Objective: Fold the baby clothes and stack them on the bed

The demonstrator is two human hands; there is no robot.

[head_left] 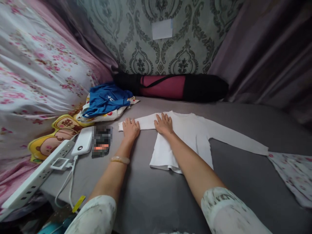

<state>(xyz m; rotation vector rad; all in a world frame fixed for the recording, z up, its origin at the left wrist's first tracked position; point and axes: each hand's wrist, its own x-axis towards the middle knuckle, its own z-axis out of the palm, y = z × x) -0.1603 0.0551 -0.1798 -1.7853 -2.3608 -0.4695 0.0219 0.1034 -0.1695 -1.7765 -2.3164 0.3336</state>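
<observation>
A white long-sleeved shirt (pixel 190 130) lies spread on the grey sheet, its neckline toward the wall and both sleeves stretched out sideways. My left hand (pixel 131 128) rests flat on the left sleeve close to its cuff, fingers apart. Near the shoulder, where that same sleeve joins the body, my right hand (pixel 163 124) presses down with fingers spread. Neither hand grips the cloth. The right sleeve reaches out to a floral cloth (pixel 292 172) at the right. Part of the shirt's front is hidden under my right forearm.
Left of the shirt are a phone-like item (pixel 101 143), blurred out, a white power bank (pixel 83 141) with a cable, and a power strip (pixel 36 175). Behind them sit a yellow cartoon cushion (pixel 53 139) and blue folded clothing (pixel 107 99). A black and maroon long bag (pixel 165 87) lies along the wall.
</observation>
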